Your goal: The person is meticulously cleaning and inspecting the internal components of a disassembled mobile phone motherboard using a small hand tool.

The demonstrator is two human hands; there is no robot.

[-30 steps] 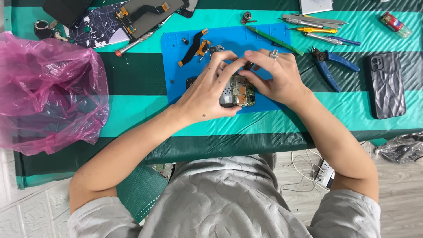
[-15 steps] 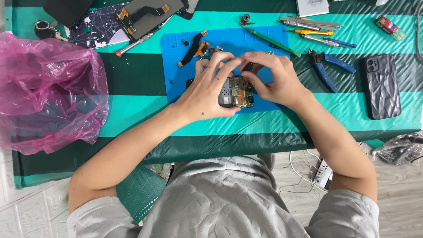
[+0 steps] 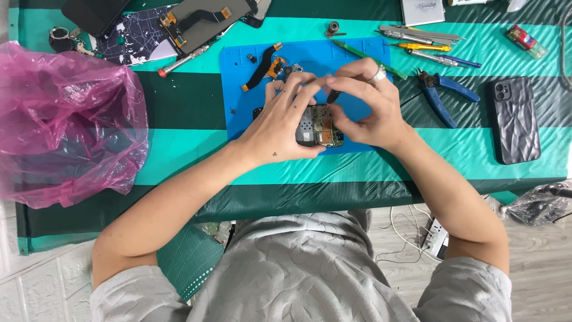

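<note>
On the blue mat [image 3: 357,65], mid-worktop [image 3: 179,161]: circuit board [image 3: 319,126], long axis lying left-right, sitting between both hands. Left hand [image 3: 280,128] is gripping its left end, fingers curled shut. Right hand [image 3: 363,104] is pinching a small dark tool [image 3: 333,95] just above it. Beyond: flex cable [image 3: 262,65], blue pliers [image 3: 444,95], black phone case [image 3: 516,119]; pink bag [image 3: 65,125], contents unclear.

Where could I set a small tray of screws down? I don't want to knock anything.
Bare cloth lies between the pink bag and the blue mat, and along the near edge below both hands. Crowded: the far edge, and the tools and pliers beside the black phone case.
</note>
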